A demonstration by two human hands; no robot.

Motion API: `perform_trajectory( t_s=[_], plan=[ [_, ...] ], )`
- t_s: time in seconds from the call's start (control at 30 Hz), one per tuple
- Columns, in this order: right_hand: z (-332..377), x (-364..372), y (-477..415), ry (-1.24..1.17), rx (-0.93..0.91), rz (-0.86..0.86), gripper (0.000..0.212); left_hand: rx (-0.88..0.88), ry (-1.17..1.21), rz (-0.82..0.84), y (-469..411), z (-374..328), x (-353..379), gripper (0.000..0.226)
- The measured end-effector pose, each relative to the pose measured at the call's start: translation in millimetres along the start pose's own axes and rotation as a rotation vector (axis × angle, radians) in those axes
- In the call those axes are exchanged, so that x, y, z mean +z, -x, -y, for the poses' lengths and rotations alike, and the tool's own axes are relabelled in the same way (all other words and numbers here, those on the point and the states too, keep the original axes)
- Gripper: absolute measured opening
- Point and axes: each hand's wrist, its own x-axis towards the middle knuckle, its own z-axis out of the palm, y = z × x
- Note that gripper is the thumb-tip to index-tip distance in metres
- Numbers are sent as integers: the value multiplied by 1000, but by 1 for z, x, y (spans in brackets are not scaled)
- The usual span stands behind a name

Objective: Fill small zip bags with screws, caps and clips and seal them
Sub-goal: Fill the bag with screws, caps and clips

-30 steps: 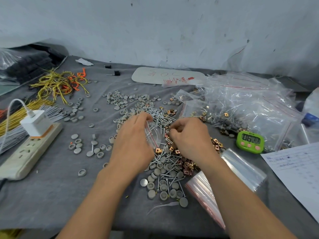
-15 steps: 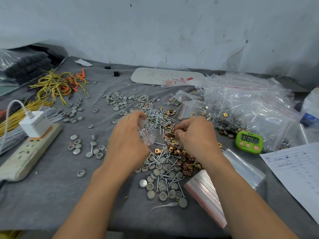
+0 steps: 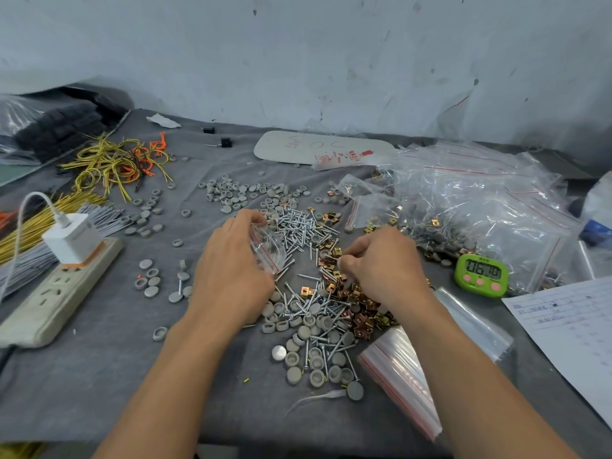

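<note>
My left hand [image 3: 228, 270] holds a small clear zip bag [image 3: 268, 248] with a red seal line, its mouth facing right. My right hand [image 3: 384, 266] has its fingertips curled down into the brass-coloured clips [image 3: 334, 279], pinching at them. A pile of silver screws [image 3: 301, 230] lies just beyond both hands. Grey round caps [image 3: 314, 359] are spread in front of the clips, and more grey caps [image 3: 231, 193] lie farther back. A stack of empty zip bags [image 3: 400, 369] lies under my right forearm.
Filled bags [image 3: 480, 207] are heaped at the right beside a green timer [image 3: 482, 274] and a paper sheet [image 3: 569, 329]. A power strip with charger [image 3: 63, 276], yellow wires [image 3: 109, 164] and grey ties [image 3: 33, 260] occupy the left. The grey cloth [image 3: 99, 376] is bare near the front left.
My left hand has drawn the bag slightly left and away from my right hand. My right hand has dropped to the clips and moved a little right.
</note>
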Motion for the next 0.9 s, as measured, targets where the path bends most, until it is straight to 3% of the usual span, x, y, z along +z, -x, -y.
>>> perform_trajectory(
  t_s=[0.13,0.23,0.33,0.43,0.6,0.77,0.9],
  plan=[
    [-2,2,3,229,-4,78,19,-6,-1,8,1,-1,0,73],
    [4,8,8,400,-95,33,8,-9,1,16,0,-2,-1,73],
    [16,21,13,307,-237,62,15,-3,1,25,1,-3,-1,73],
    [24,39,18,382,-315,144,20,8,0,30,0,-3,-1,70],
    [26,48,17,365,-308,191,11,2,-2,25,2,-4,-1,71],
    [22,35,13,127,-202,159,32,-16,-9,41,2,-5,-2,73],
    [11,12,7,266,-122,115,32,-18,-12,48,2,-5,-2,74]
  ],
)
